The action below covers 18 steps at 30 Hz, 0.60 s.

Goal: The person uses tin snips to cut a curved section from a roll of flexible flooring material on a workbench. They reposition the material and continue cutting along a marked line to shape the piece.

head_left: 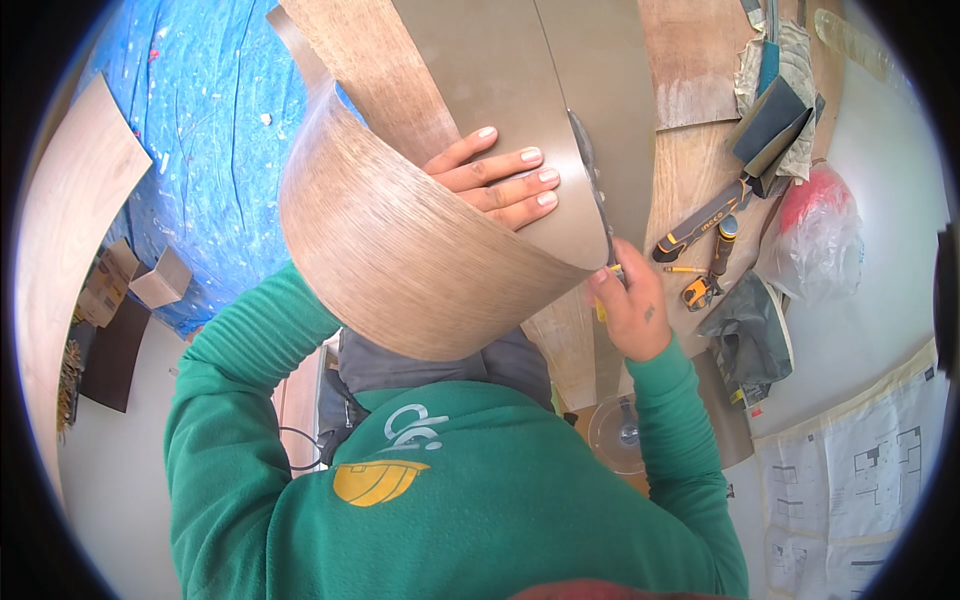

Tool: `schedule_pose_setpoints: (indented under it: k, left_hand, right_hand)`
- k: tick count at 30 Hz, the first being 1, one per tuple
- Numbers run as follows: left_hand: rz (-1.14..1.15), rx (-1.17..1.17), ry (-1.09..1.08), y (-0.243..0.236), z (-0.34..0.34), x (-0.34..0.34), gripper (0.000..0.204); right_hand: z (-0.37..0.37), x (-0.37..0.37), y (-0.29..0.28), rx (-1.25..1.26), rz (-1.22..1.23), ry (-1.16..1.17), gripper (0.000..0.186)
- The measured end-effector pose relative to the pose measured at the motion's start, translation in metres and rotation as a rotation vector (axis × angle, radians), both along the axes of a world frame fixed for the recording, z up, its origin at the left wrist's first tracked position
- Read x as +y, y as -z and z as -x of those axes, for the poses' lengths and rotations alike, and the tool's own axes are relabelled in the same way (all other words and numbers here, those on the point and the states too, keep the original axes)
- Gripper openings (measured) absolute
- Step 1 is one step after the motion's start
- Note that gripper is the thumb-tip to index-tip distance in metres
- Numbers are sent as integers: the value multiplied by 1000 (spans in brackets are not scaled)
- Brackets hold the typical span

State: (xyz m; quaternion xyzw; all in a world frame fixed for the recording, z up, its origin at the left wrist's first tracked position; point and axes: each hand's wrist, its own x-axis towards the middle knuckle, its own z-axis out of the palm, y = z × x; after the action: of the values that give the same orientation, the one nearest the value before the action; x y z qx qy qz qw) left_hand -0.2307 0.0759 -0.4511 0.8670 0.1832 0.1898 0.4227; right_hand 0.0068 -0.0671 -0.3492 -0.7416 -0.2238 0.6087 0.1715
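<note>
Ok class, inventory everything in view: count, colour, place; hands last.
Bent woodgrain sheet: one, brown, centre
Flat sheet: one or more, taupe, top
Crinkled plastic sheeting: one, blue, upper left
Curved woodgrain plank: one, pale, far left
Cardboard pieces: several, brown, left
Handheld tools: at least two, black and orange, right
Plastic bag: one, clear, right
Soft pouch: one, dark grey, right
Paper plans: several, white, lower right
Left hand: one, green sleeve, on bent sheet
Right hand: one, green sleeve, at its edge

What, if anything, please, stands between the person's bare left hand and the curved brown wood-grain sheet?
Nothing visible: the bare left hand lies with its fingers on the plain reverse of the curved brown wood-grain sheet. The sheet's own bend hides the wrist.
</note>
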Motion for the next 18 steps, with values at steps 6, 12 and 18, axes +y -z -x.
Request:
schedule_pose_setpoints:
  k: [6, 12, 18]
  left_hand:
    - [16, -10, 12, 0, 1, 2, 45]
    - [22, -23, 11, 1, 1, 2, 51]
    - [21, -10, 28, 0, 1, 2, 46]
  right_hand:
    - [1, 1, 5, -7, -34, -1, 35]
    - [-3, -2, 5, -21, 48, -19, 35]
    - [-1, 5, 5, -4, -34, -1, 38]
